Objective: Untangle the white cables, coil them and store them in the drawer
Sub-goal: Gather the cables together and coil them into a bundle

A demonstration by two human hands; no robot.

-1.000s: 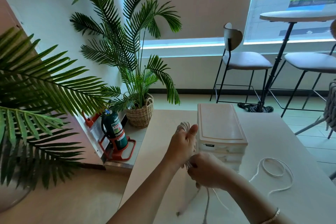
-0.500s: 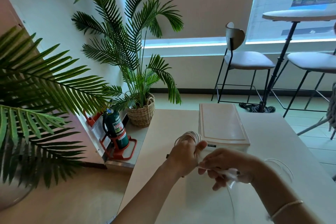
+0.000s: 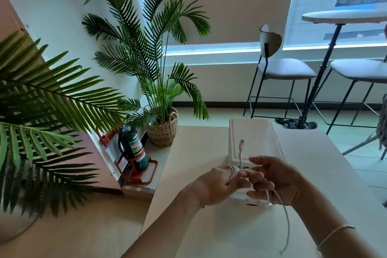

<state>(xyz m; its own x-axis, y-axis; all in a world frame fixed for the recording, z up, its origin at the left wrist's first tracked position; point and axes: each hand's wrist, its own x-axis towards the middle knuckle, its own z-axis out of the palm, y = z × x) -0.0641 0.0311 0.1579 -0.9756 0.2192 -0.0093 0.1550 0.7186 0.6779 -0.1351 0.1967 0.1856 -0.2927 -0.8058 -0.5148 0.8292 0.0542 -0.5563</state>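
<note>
Over the counter (image 3: 209,226), just in front of the white drawer box (image 3: 254,140), the left hand (image 3: 215,187) has a tight grip on a coiled white cable (image 3: 232,170). The right hand (image 3: 272,180) pinches the cable's loose strand, its plug pointing upward.

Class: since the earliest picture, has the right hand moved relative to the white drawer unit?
Yes. The right hand has moved rightward across the white drawer unit front, away from its left corner.

potted palm (image 3: 150,73), fire extinguisher (image 3: 134,148), 2 stools (image 3: 284,69), round table (image 3: 343,15)
</note>
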